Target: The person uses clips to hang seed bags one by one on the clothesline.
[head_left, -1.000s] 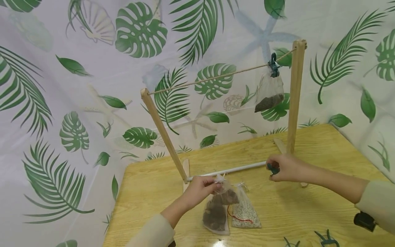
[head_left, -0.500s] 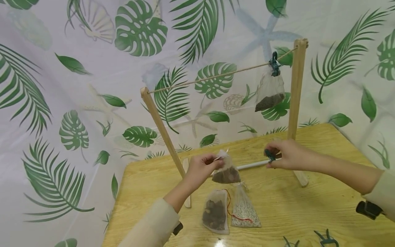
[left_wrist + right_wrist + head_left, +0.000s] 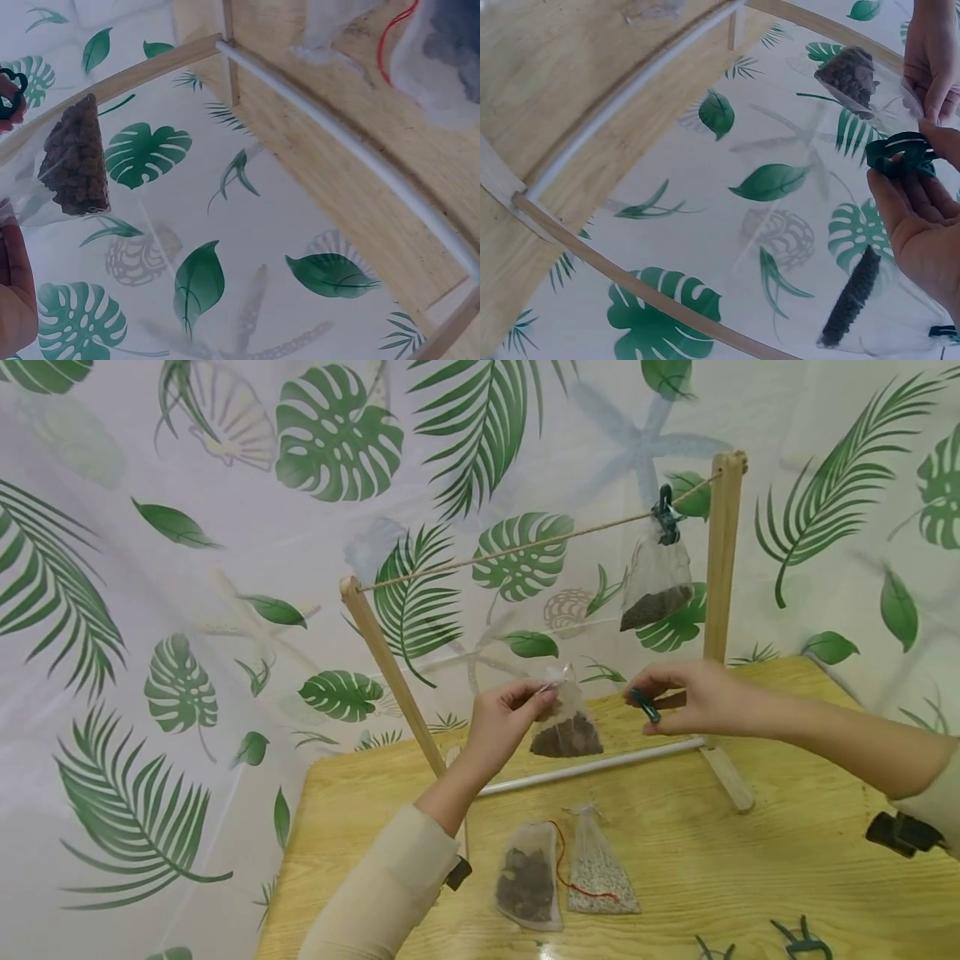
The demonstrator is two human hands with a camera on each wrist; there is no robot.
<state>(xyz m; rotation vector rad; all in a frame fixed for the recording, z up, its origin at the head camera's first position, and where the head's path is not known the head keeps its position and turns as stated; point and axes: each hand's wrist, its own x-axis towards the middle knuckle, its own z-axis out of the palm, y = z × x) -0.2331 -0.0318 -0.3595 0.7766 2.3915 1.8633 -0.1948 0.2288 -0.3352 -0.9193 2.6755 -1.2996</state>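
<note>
My left hand (image 3: pixel 508 727) pinches the gathered top of a sheer mesh bag (image 3: pixel 567 727); brown chunks fill its bottom, seen close in the left wrist view as a brown clump (image 3: pixel 75 161). The bag hangs above the white rod, below the string. To its right, my right hand (image 3: pixel 686 697) holds a dark green plastic clip (image 3: pixel 644 704) between thumb and fingers, a short gap from the bag. Another mesh bag (image 3: pixel 657 581) with dark grains hangs from the string (image 3: pixel 517 551), held by a green clip (image 3: pixel 665 516) near the right post.
A wooden post (image 3: pixel 393 672) at left and another post (image 3: pixel 722 560) at right carry the string, with a white rod (image 3: pixel 592 766) low between them. On the table (image 3: pixel 750 877) lie a bag of dark pieces (image 3: pixel 525 881), a bag of pale grains (image 3: pixel 597 868) and green clips (image 3: pixel 802 943).
My left hand has lifted the bag of brown chunks off the table area, up and slightly right. My right hand has risen with the green clip, which has turned in its fingers.
</note>
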